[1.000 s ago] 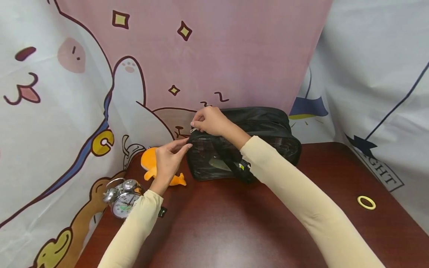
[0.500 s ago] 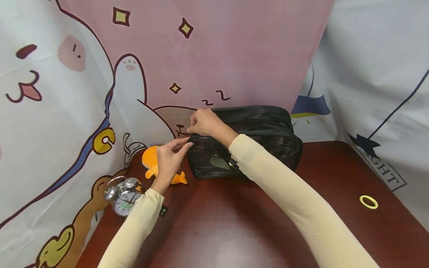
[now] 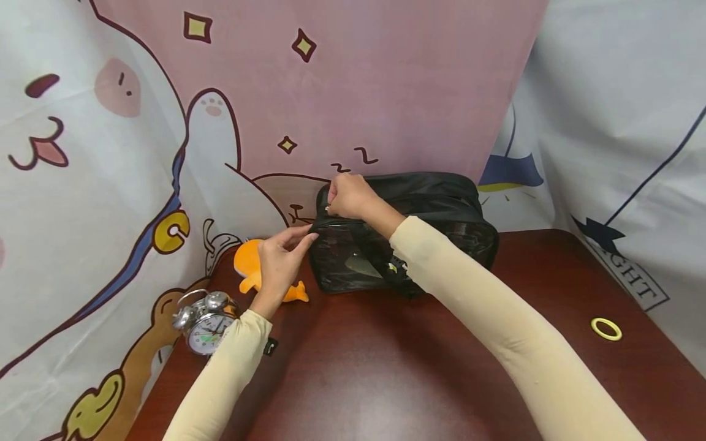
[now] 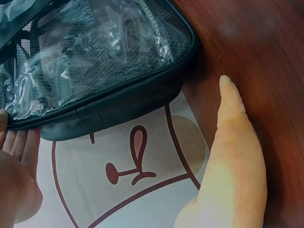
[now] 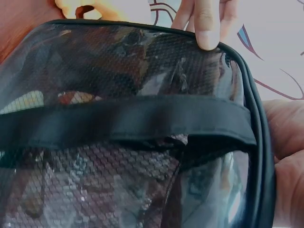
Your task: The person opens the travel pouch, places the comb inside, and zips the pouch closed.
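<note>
A black bag [image 3: 344, 260] with a clear front panel stands at the back of the table against the cloth. My left hand [image 3: 278, 260] pinches its upper left corner, thumb in front and fingers behind the piping. In the right wrist view, the left thumb [image 5: 207, 31] presses over the rim. Just above that corner, my right hand [image 3: 351, 196] has its fingers curled on a small metal zipper pull [image 3: 328, 209] at the bag's top. A black strap [image 5: 118, 118] crosses the clear panel. Pale and brownish shapes show through the panel.
An orange plush toy [image 3: 248, 263] lies left of the bag, partly behind the left hand. A silver twin-bell alarm clock [image 3: 208, 334] stands beside the left sleeve. A yellow ring [image 3: 606, 329] lies at the table's right. Printed cloth [image 3: 419, 92] hangs behind.
My right hand shifted left to the bag's corner, then back right and slightly up with the zipper pull. The left hand keeps its pinch on the corner.
</note>
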Demonstrator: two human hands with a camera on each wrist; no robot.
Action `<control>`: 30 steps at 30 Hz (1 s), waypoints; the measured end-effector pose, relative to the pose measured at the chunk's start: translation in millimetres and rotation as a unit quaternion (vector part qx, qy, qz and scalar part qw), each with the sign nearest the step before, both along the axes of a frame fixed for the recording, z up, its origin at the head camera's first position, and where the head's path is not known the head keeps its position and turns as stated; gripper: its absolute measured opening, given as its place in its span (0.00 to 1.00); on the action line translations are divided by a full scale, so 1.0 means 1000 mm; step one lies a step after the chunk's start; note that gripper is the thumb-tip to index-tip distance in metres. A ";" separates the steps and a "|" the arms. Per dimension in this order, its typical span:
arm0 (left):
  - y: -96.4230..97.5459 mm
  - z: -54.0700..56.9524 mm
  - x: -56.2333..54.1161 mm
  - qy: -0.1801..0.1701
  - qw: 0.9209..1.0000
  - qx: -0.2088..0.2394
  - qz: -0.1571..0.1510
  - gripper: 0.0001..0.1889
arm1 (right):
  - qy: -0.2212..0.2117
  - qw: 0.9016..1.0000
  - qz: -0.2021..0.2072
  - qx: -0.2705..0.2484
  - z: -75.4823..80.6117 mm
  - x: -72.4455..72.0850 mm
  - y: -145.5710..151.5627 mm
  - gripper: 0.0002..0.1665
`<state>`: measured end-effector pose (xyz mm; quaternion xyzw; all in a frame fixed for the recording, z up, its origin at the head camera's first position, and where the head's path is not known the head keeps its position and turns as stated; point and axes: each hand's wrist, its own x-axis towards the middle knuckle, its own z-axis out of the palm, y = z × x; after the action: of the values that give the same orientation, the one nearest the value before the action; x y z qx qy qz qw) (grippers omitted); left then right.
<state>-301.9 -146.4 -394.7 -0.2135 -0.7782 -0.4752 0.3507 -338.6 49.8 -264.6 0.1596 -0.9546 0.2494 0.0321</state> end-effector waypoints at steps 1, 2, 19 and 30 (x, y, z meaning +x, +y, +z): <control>0.000 0.000 0.000 0.000 1.000 0.000 0.002 0.11 | -0.006 1.000 -0.006 0.002 0.001 0.000 0.001 0.09; 0.000 0.000 0.000 -0.001 1.000 -0.002 0.005 0.11 | -0.014 1.000 -0.010 0.002 0.002 0.001 0.002 0.11; -0.001 0.000 0.003 0.015 1.000 -0.013 0.014 0.11 | -0.118 0.988 0.035 -0.095 0.010 -0.005 0.024 0.21; -0.002 0.006 0.003 -0.002 0.999 -0.037 0.022 0.11 | -0.160 0.975 0.066 -0.141 0.030 -0.007 0.066 0.16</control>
<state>-299.2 -148.8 -388.8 -0.2083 -0.8003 -0.4392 0.3510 -345.6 115.7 -234.6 0.1743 -0.8900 0.4053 -0.1153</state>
